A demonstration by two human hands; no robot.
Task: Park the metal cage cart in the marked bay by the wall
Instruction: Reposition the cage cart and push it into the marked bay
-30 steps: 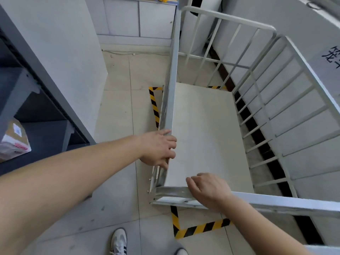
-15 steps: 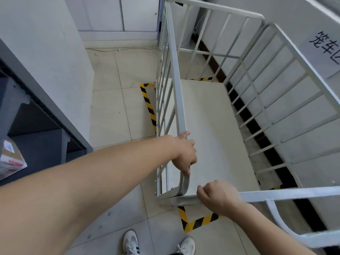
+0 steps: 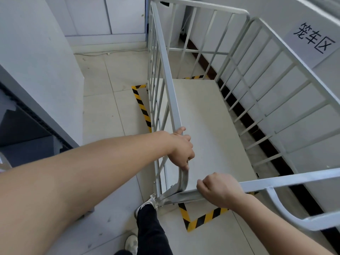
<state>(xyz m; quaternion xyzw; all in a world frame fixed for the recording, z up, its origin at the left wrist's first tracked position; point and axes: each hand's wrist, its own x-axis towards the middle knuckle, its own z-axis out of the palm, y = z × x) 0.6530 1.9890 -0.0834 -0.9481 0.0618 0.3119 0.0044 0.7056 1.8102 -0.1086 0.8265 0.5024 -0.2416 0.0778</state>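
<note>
The white metal cage cart [image 3: 166,76] stands against the right wall, its pale floor panel inside a bay outlined with yellow-black tape [image 3: 141,105]. My left hand [image 3: 181,149] grips the top rail of the cart's left side near its front corner. My right hand [image 3: 219,189] is closed on the near top rail just right of that corner. One foot in a white shoe [image 3: 147,204] is raised against the cart's lower front corner. The tape corner [image 3: 200,219] shows on the floor just in front of the cart.
A paper sign with characters [image 3: 312,40] hangs on the right wall above the cart. A grey wall and a dark shelving unit [image 3: 27,129] stand at the left. White cabinets [image 3: 108,17] close off the far end. Tiled floor runs between them.
My view has moved closer and lower onto the cart's front corner. One foot has lifted from the floor to the cart's base. Both hands keep their holds on the rails.
</note>
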